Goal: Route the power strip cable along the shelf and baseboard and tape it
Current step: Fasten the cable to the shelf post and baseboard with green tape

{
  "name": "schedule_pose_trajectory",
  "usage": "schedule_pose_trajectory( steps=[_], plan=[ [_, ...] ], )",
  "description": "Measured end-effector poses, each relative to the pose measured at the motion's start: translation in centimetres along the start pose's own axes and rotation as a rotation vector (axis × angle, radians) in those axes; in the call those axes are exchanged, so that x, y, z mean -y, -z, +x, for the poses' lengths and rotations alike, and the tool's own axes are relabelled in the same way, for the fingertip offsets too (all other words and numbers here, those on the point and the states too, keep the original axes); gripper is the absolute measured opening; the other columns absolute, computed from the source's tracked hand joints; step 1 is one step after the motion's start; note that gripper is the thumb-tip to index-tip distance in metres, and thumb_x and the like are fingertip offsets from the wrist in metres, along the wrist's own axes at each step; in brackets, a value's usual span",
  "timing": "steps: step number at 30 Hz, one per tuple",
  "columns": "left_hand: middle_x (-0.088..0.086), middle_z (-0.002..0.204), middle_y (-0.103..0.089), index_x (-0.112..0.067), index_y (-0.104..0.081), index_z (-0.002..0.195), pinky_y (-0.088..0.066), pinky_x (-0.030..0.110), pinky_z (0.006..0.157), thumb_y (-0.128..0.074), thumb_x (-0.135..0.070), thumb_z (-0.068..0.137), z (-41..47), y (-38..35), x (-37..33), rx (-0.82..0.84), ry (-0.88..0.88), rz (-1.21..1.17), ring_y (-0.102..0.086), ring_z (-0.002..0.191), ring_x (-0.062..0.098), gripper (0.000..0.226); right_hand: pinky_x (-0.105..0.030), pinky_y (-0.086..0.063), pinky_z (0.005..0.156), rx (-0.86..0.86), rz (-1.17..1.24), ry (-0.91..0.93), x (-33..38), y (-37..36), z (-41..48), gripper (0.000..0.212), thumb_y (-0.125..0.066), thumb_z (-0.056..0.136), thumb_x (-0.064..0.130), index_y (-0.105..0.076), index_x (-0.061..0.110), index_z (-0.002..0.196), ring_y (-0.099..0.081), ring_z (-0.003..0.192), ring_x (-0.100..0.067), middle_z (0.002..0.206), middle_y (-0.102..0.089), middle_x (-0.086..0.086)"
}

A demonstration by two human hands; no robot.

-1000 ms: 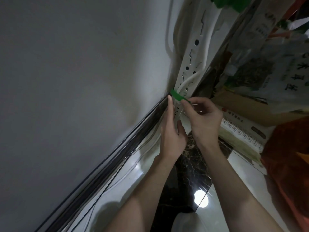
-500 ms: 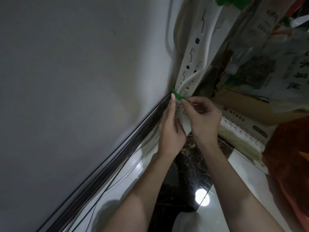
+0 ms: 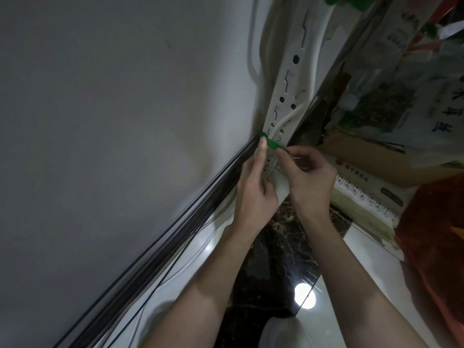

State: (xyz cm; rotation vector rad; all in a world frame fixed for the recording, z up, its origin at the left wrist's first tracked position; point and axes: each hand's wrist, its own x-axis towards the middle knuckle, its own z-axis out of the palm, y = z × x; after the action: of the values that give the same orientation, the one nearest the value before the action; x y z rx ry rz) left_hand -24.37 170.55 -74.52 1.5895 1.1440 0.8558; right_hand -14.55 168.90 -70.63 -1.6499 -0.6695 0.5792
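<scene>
- A view from above, looking down at two bare forearms that reach to the corner where a grey wall (image 3: 113, 121) meets a shelf.
- A white perforated shelf upright (image 3: 288, 79) stands against the wall, and its foot meets the far end of the dark baseboard (image 3: 175, 227).
- A white cable (image 3: 288, 118) runs down the face of the upright to its foot. More white cable lies on the floor (image 3: 364, 259) just beside the baseboard, and a thin black wire follows the same line.
- A short strip of green tape (image 3: 272, 144) lies across the foot of the upright, over the cable.
- The left hand (image 3: 253, 189) has its forefinger held straight, with the tip pressing the wall-side end of the tape. How its other fingers lie cannot be told.
- The right hand (image 3: 308, 179) pinches the other end of the tape between thumb and forefinger. The rest of its fingers are curled in.
- The two hands are close together, almost touching, and the tape spans the gap between them.
- Under the wrists, a dark marble strip (image 3: 276, 247) crosses the pale glossy floor, and a round lamp reflection (image 3: 305, 296) shines at its near edge.
- On the right, the shelf holds printed packets (image 3: 414, 84) and a cardboard box (image 3: 371, 156).
- An orange-red bag (image 3: 437, 234) fills the right edge of the view.
</scene>
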Motion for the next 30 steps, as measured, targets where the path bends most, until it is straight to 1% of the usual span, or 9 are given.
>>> schedule_pose_trajectory(
  steps=[4,8,11,14,16,20,24,26,30],
  plan=[
    [0.004,0.147,-0.043,-0.025,-0.023,0.160,-0.045,0.035,0.113,-0.045,0.019,0.084,-0.1,0.1,-0.1,0.007,-0.002,0.004,-0.044,0.139,0.008,0.091,-0.016,-0.051,0.073,-0.013,-0.025,0.001,-0.2,0.2,0.1,0.013,-0.081,0.083,0.018,-0.076,0.010,0.093,-0.065,0.074,-0.001,0.080,-0.072,0.007],
    [0.002,0.147,-0.042,-0.029,-0.022,0.160,-0.054,0.044,0.099,-0.047,0.017,0.083,-0.1,0.2,-0.1,0.012,0.012,0.014,-0.048,0.135,0.009,0.093,-0.011,-0.049,0.071,-0.021,-0.035,0.000,-0.1,0.2,0.2,0.011,-0.081,0.083,0.018,-0.076,0.013,0.092,-0.064,0.073,0.002,0.079,-0.071,0.010],
    [0.002,0.144,-0.042,-0.033,-0.018,0.160,-0.055,0.036,0.098,-0.047,0.016,0.083,0.0,0.2,-0.3,0.039,0.042,0.030,-0.050,0.131,0.009,0.096,-0.012,-0.049,0.071,-0.027,-0.039,-0.009,-0.1,0.2,0.3,0.009,-0.081,0.084,0.020,-0.075,0.017,0.090,-0.064,0.072,0.003,0.078,-0.071,0.013],
    [0.004,0.144,-0.040,-0.034,-0.014,0.161,-0.043,0.008,0.098,-0.048,0.016,0.083,0.1,0.4,-0.5,0.072,0.056,0.056,-0.045,0.126,-0.001,0.098,-0.013,-0.049,0.072,-0.039,-0.063,-0.003,-0.1,0.2,0.6,0.012,-0.081,0.084,0.023,-0.076,0.016,0.091,-0.064,0.074,0.003,0.080,-0.071,0.012],
    [0.004,0.145,-0.038,-0.035,-0.012,0.161,-0.037,-0.001,0.095,-0.048,0.016,0.083,0.2,0.5,-0.5,0.099,0.072,0.052,-0.042,0.123,-0.007,0.100,-0.015,-0.050,0.073,-0.044,-0.078,0.002,-0.1,0.2,0.7,0.013,-0.081,0.084,0.024,-0.077,0.015,0.092,-0.065,0.075,0.002,0.082,-0.072,0.012],
    [0.003,0.146,-0.035,-0.038,-0.008,0.161,-0.034,-0.006,0.089,-0.050,0.014,0.084,0.3,0.5,-0.5,0.132,0.094,0.042,-0.037,0.109,-0.027,0.102,-0.017,-0.053,0.073,-0.070,-0.104,0.023,0.0,0.0,0.5,0.012,-0.080,0.084,0.025,-0.076,0.017,0.092,-0.066,0.075,0.000,0.082,-0.072,0.012],
    [0.002,0.147,-0.035,-0.043,-0.008,0.159,-0.034,-0.005,0.089,-0.053,0.014,0.086,0.5,0.6,-0.2,0.140,0.109,0.026,-0.040,0.119,-0.010,0.104,-0.019,-0.054,0.072,-0.096,-0.135,0.040,0.2,-0.4,0.1,0.017,-0.081,0.083,0.029,-0.075,0.017,0.094,-0.066,0.074,-0.001,0.082,-0.071,0.012],
    [0.003,0.148,-0.035,-0.043,-0.008,0.159,-0.034,-0.007,0.088,-0.053,0.015,0.086,0.7,0.7,0.0,0.154,0.095,0.042,-0.040,0.116,-0.015,0.104,-0.023,-0.056,0.071,-0.109,-0.144,0.039,0.3,-0.7,0.1,0.021,-0.083,0.081,0.032,-0.075,0.017,0.093,-0.066,0.073,-0.002,0.081,-0.071,0.012],
    [0.007,0.150,-0.035,-0.036,-0.008,0.161,-0.032,-0.009,0.083,-0.051,0.018,0.084,0.7,0.9,0.0,0.163,0.082,0.047,-0.035,0.108,-0.034,0.103,-0.040,-0.058,0.072,-0.148,-0.209,0.063,0.2,-1.2,-0.1,0.027,-0.083,0.077,0.043,-0.072,0.022,0.091,-0.068,0.074,-0.010,0.081,-0.071,0.009]
  ],
)
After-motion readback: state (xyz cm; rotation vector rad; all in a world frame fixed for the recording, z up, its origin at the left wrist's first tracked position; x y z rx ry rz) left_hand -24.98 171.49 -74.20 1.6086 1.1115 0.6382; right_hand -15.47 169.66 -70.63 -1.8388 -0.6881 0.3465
